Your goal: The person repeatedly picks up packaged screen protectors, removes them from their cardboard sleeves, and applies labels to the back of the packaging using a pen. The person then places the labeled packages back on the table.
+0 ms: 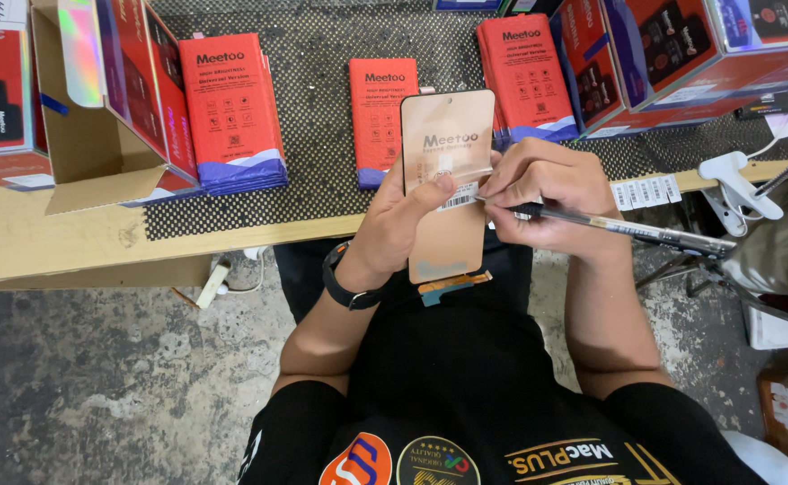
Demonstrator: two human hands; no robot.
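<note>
The panel (446,180) in the left hand (392,224) looks like smooth plastic with a copper-tinted, slightly glossy film; a white paper label (459,196) sticks to it. The pen (628,230) in the right hand (542,193) is clear, shiny plastic. The red boxes (232,112) are printed card, fairly matt, one flap (79,40) flashing an iridescent sheen. The open carton (88,153) is plain brown cardboard. The mat (322,193) is dark, rough mesh. The bench edge (79,247) is bare, scuffed wood. The floor (97,377) is rough, stained concrete. The wristband (345,289) is matt black.
</note>
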